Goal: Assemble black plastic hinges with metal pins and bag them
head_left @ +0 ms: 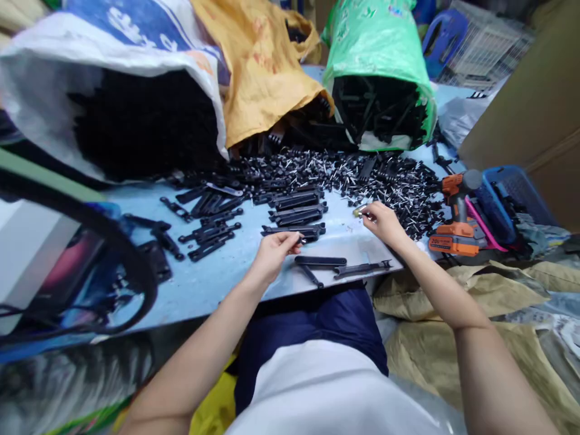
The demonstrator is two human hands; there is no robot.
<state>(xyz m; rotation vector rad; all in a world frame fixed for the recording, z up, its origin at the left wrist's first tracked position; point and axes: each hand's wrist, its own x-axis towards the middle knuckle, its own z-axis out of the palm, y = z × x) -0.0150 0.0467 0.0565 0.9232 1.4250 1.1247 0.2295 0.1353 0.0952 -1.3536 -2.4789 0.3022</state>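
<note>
My left hand (pixel 275 252) rests on the pale blue table (pixel 212 278), its fingers pinched at the end of a stack of flat black plastic strips (pixel 294 230). My right hand (pixel 383 221) is closed in a pinch on a small yellowish piece (pixel 359 211) at the edge of a heap of small black and silver parts (pixel 353 172). Two loose black strips (pixel 338 266) lie near the table's front edge between my hands. More stacked strips (pixel 296 208) sit just beyond my left hand.
Open sacks of black parts lie at the back: white (pixel 113 90), yellow (pixel 267 66) and green (pixel 376 66). An orange cordless drill (pixel 457 217) stands at the right beside a blue basket (pixel 516 193). Loose black pieces (pixel 208 232) are scattered at the left.
</note>
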